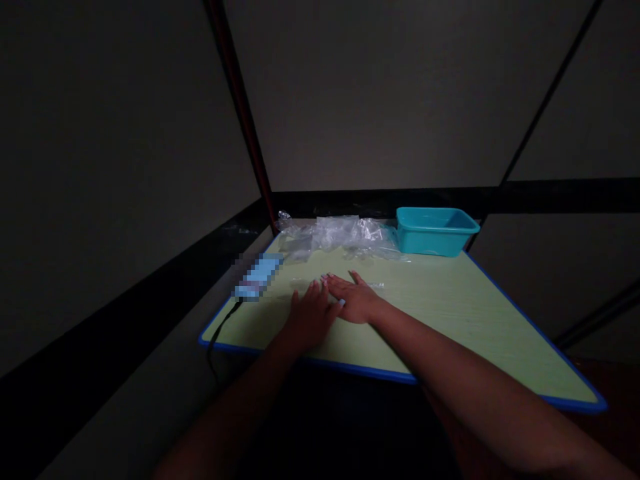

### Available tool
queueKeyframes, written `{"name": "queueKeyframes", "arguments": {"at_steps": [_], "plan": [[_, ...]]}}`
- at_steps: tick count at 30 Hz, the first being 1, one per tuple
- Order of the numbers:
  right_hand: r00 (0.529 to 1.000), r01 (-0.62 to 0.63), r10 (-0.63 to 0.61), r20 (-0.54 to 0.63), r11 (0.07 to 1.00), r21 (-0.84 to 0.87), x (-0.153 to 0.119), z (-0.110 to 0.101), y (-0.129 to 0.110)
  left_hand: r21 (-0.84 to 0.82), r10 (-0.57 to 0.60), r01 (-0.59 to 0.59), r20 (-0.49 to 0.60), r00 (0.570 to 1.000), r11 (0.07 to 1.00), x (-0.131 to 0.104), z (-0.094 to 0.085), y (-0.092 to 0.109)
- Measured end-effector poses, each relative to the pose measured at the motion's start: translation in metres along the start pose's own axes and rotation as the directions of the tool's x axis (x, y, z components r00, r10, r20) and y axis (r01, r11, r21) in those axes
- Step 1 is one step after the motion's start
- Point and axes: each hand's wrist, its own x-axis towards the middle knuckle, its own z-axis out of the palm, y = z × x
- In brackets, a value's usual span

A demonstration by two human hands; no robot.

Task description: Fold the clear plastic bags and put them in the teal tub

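Observation:
A thin clear plastic piece (377, 285) lies flat on the pale green tabletop (450, 313), partly covered by my hands. My right hand (354, 299) rests over it with the fingers spread and pointing left. Close beside it on the left, my left hand (314, 313) lies on the table, fingers apart, its thumb close to the right palm. Their fingertips meet or nearly meet near the middle. What lies beneath the palms is hidden.
Crumpled clear plastic bags (340, 233) lie along the back edge. A turquoise bin (433, 233) stands at the back right. A blurred-out device (259, 275) with a black cable (223, 323) sits at the left edge. Dark walls rise behind and at left.

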Motion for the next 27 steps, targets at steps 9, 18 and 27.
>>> {"name": "queueKeyframes", "arguments": {"at_steps": [9, 18, 27], "plan": [[1.0, 0.012, -0.012, -0.019, 0.999, -0.03, 0.0, 0.001, 0.0, 0.059, -0.098, 0.096, 0.029, 0.995, 0.994, 0.002, -0.001, -0.018], [0.999, 0.017, -0.019, -0.032, 0.999, -0.041, 0.001, 0.003, 0.001, 0.056, -0.205, 0.209, -0.07, 0.976, 0.976, -0.014, 0.002, -0.036], [0.973, -0.093, 0.087, -0.214, 0.996, -0.017, -0.009, -0.01, 0.011, 0.005, 0.081, -0.08, -0.044, 0.996, 0.997, -0.009, -0.001, -0.034]]}}
